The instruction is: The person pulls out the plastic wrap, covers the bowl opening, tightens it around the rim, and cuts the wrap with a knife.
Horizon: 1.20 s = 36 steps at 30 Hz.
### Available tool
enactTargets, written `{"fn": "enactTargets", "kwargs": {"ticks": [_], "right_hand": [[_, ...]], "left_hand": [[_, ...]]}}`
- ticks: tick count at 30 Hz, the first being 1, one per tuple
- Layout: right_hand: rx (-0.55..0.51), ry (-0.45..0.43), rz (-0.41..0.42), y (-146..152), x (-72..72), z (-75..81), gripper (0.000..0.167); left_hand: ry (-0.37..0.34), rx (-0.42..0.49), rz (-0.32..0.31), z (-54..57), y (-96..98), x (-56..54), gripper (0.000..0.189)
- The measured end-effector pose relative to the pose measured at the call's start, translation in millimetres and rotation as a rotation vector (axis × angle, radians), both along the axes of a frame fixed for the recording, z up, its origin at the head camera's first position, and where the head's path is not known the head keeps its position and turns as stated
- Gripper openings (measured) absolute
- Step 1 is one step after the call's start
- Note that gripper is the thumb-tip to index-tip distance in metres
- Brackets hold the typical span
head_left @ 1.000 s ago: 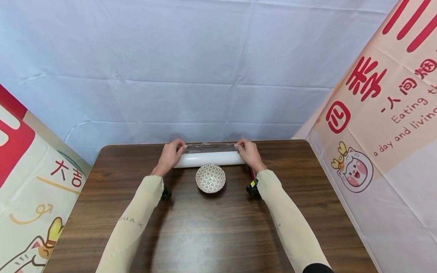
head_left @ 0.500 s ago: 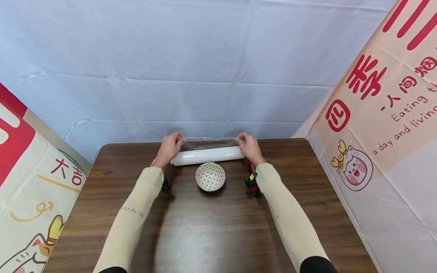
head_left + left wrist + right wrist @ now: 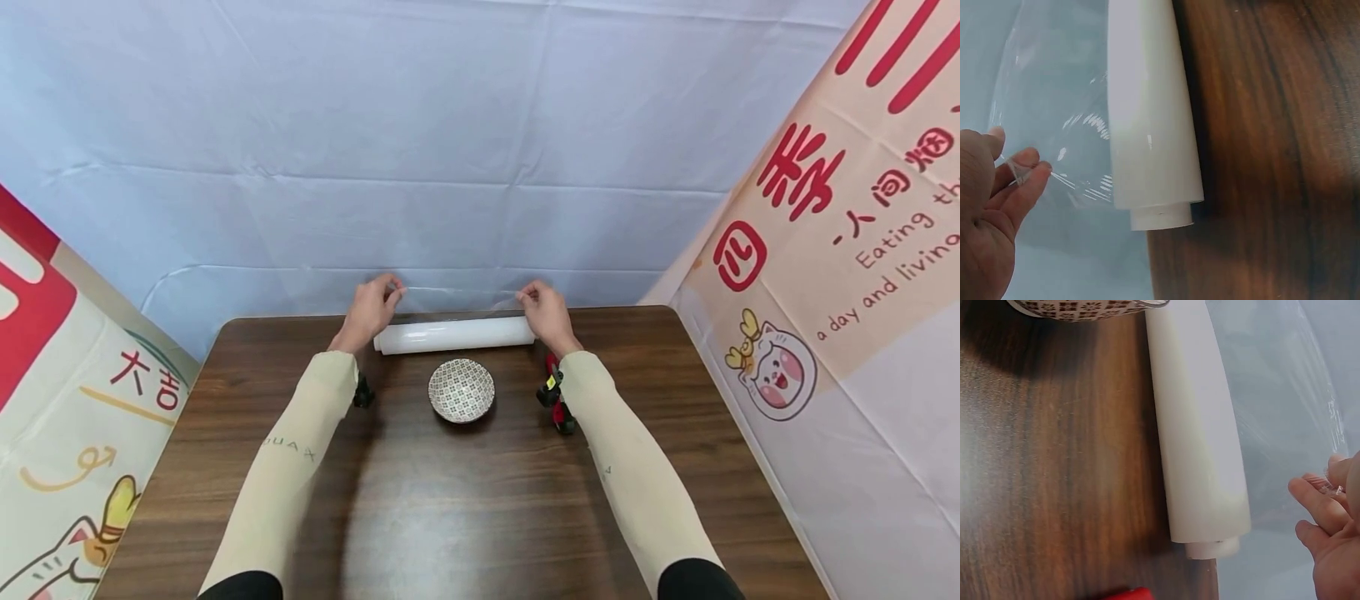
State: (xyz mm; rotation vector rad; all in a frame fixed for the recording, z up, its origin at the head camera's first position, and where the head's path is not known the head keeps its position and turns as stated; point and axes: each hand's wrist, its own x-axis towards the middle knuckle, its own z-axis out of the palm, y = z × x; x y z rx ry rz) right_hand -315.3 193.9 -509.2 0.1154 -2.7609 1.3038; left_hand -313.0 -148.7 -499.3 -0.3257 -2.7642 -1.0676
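A white roll of cling film [image 3: 454, 335] lies crosswise near the back of the table. Its clear loose sheet [image 3: 1054, 100] stretches from the roll over the rear edge. At one corner of that sheet, my left hand [image 3: 369, 310] pinches the film between thumb and fingers, bunching it slightly. My right hand [image 3: 547, 315] pinches the opposite corner, seen gathered at the fingertips [image 3: 1300, 487] in the right wrist view. Between the hands the film's edge runs nearly straight. In front of the roll stands a patterned bowl [image 3: 462, 390], touched by neither hand.
A red object [image 3: 558, 410] lies by my right wrist, partly hidden by the black wrist camera [image 3: 550, 392]. The brown wooden table [image 3: 450, 517] ends just behind the roll, where a pale cloth backdrop [image 3: 450, 167] hangs. Printed banners flank both sides.
Both hands have moved back, past the table's rear edge, drawing out more film. The roll has shifted backward, away from the bowl. The bowl has stayed in place.
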Motion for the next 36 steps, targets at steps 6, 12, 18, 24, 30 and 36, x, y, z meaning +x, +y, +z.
{"fn": "enactTargets", "kwargs": {"ticks": [6,12,18,24,30,36], "right_hand": [[-0.009,0.022,-0.019,-1.3,-4.1,8.8,0.025],[-0.025,0.028,-0.03,-3.5,-10.0,19.4,0.025],[-0.013,0.094,-0.032,-5.1,-14.9,26.5,0.024],[-0.037,0.122,-0.018,-5.7,-17.0,32.9,0.024],[-0.035,0.167,-0.011,-4.2,-17.3,40.4,0.023],[-0.046,0.207,-0.036,-5.1,-21.9,46.1,0.021]], "left_hand": [[0.032,0.003,-0.016,10.8,-0.6,-7.3,0.02],[0.094,0.028,-0.013,21.2,-0.1,-14.9,0.017],[0.098,0.037,0.013,29.7,-0.8,-17.4,0.019],[0.132,0.057,0.015,39.6,-0.1,-21.7,0.019],[0.129,0.062,0.022,47.9,1.6,-24.6,0.02],[0.154,0.075,0.024,55.8,1.0,-27.1,0.02]]}}
